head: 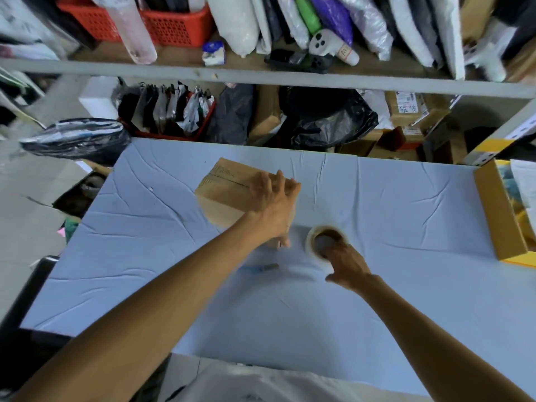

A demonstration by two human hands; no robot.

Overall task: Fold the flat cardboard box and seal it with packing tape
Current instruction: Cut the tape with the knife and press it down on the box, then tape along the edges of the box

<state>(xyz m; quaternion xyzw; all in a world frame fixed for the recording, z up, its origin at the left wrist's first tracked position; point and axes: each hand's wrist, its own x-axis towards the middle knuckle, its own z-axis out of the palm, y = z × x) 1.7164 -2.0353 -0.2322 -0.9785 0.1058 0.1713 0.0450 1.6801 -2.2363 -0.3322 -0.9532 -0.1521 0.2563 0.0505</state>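
Observation:
A brown cardboard box [224, 192], folded into shape, stands on the light blue cloth of the table [139, 242]. My left hand [274, 204] lies on the box's right side, fingers spread over its top edge. A roll of clear packing tape [324, 242] stands just right of the box. My right hand [346, 265] grips the roll's near rim. A small blue-handled knife [258, 268] lies on the cloth in front of the box, blurred.
An open yellow-brown carton [499, 216] sits at the table's right edge. Shelves behind hold red baskets [174, 24], bagged goods, black bags [327, 117] and parcels. A dark bag [75, 140] lies at the far left corner.

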